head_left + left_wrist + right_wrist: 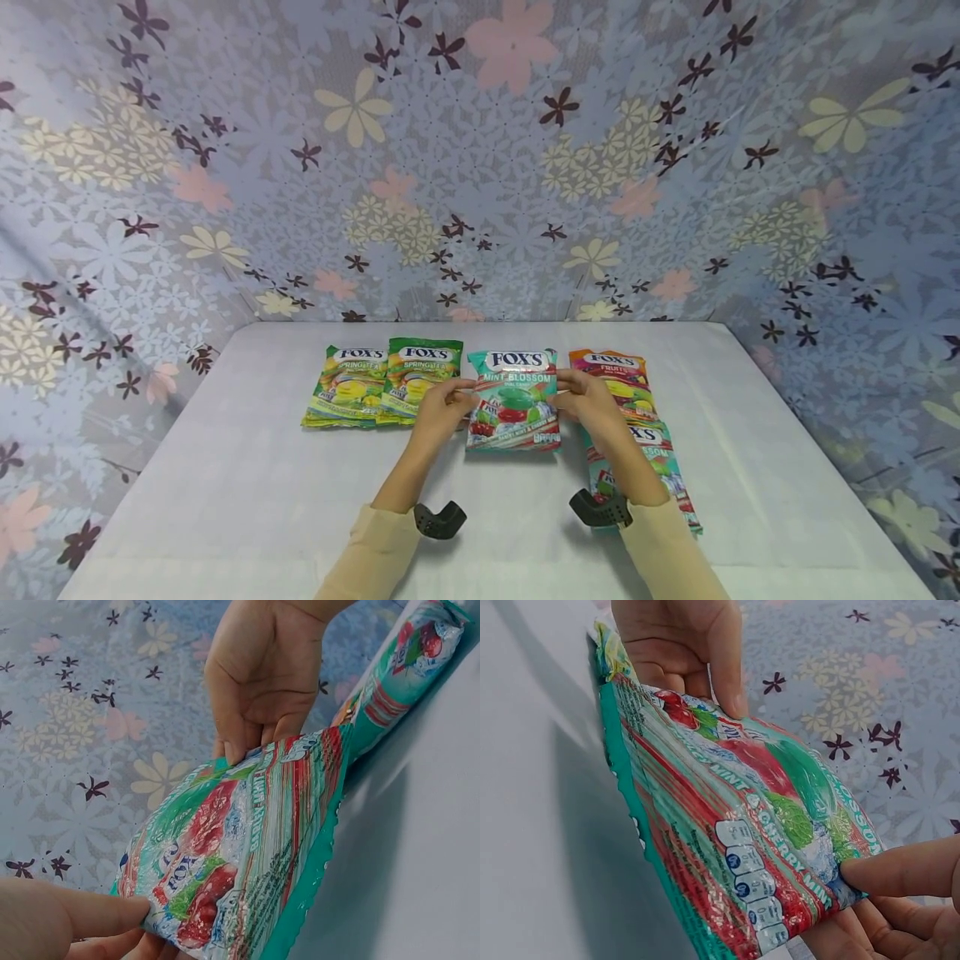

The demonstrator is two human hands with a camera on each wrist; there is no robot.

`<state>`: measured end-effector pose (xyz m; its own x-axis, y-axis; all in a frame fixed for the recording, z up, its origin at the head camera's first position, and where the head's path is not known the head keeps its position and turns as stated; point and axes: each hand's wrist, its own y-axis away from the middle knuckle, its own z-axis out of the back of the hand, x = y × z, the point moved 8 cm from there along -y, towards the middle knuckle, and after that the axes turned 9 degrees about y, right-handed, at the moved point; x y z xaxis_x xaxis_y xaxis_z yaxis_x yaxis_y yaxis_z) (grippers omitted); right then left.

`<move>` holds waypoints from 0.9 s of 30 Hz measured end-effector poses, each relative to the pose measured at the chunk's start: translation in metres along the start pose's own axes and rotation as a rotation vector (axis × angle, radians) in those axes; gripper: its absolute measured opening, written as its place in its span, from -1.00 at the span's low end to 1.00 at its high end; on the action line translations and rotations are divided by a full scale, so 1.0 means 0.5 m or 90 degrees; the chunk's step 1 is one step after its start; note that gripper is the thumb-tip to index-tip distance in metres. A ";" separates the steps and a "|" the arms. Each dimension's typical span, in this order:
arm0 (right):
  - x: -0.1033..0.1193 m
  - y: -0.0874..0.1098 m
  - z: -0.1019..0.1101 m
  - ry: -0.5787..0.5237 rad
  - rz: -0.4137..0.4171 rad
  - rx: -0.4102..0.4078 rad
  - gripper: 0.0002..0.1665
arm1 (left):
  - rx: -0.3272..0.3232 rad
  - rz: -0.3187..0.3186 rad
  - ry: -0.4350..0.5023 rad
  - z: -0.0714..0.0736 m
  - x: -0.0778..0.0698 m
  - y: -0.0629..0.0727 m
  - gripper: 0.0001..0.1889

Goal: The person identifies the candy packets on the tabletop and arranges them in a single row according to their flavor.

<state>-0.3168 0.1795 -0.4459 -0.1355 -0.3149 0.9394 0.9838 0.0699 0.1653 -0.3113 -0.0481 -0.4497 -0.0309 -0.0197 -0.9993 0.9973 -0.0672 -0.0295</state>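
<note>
Both hands hold one teal and red Fox's Mint Blossom candy bag (514,402) upright in front, its printed face toward me. My left hand (446,406) pinches the bag's left edge between thumb and fingers. On the opposite edge, my right hand (588,403) grips it the same way. The left wrist view shows the thumb laid over the bag's front (202,855), with the fingers behind. In the right wrist view the right thumb (900,871) presses near the bag's side edge, and a shadow falls on the table below.
Two green Fox's Spring Tea bags (341,387) overlap on the left. An orange and red Fox's Fruits bag (621,379) lies at the right, with another Mint Blossom bag (660,458) below it, partly behind my right forearm. Floral cloth (480,167) walls surround the white table (300,517).
</note>
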 end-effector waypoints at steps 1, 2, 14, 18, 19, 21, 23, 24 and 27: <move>0.001 0.001 0.000 -0.001 0.004 0.000 -0.38 | 0.003 0.003 0.005 0.000 0.001 0.000 -0.70; 0.001 0.002 0.001 -0.004 0.008 0.000 -0.38 | 0.004 0.006 0.011 0.001 0.002 0.001 -0.70; 0.002 0.005 -0.004 -0.016 0.042 0.010 -0.38 | 0.005 0.029 0.030 0.007 0.008 0.003 -0.75; 0.007 0.007 -0.004 -0.015 0.055 0.014 -0.39 | 0.001 0.028 0.024 0.007 0.010 0.002 -0.76; 0.008 0.008 -0.004 -0.017 0.058 0.016 -0.40 | 0.000 0.027 0.021 0.008 0.010 0.001 -0.77; 0.008 0.008 -0.005 -0.019 0.060 0.020 -0.41 | -0.001 0.022 0.016 0.008 0.010 0.001 -0.77; 0.008 0.008 -0.005 -0.018 0.061 0.025 -0.41 | -0.001 0.018 0.008 0.009 0.010 0.000 -0.78; 0.008 0.007 -0.005 -0.019 0.061 0.024 -0.42 | -0.001 0.016 0.004 0.009 0.009 0.000 -0.78; 0.008 0.006 -0.005 -0.018 0.063 0.025 -0.44 | -0.005 0.011 -0.010 0.009 0.008 -0.001 -0.78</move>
<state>-0.3142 0.1760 -0.4425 -0.0416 -0.2773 0.9599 0.9872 0.1365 0.0823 -0.3122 -0.0528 -0.4536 -0.0153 -0.0362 -0.9992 0.9982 -0.0587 -0.0131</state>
